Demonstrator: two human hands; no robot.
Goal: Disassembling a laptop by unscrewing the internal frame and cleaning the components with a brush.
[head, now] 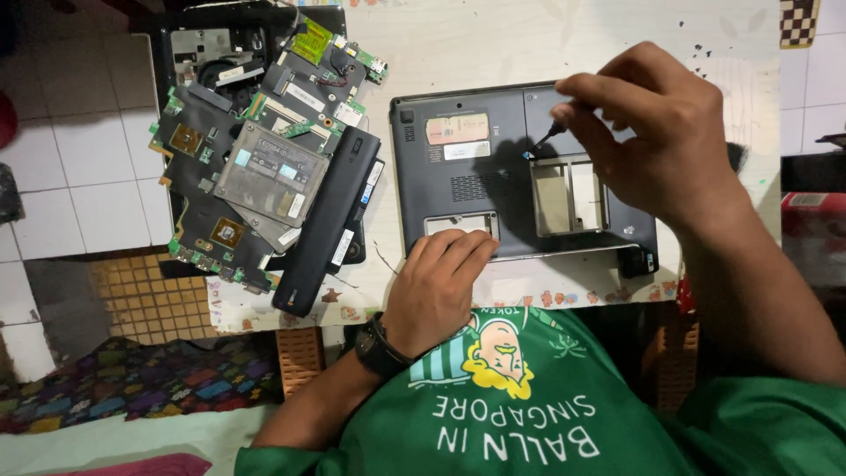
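A dark grey laptop (pixel 458 181) lies upside down on a light table (pixel 493 44), its bottom open with two bare compartments. My right hand (pixel 656 132) grips a small screwdriver (pixel 548 137), the tip touching the laptop's underside near the upper edge of the larger compartment. My left hand (pixel 436 282) rests flat on the near edge of the laptop, fingers together, holding nothing. A dark watch (pixel 379 351) sits on that wrist.
At the table's left lies a pile of parts: green circuit boards (pixel 198 154), a silver drive (pixel 269 172), a long black battery (pixel 326 220), a black case shell (pixel 203 44). White floor tiles (pixel 88 176) and patterned cloth (pixel 132 379) lie beyond the left edge.
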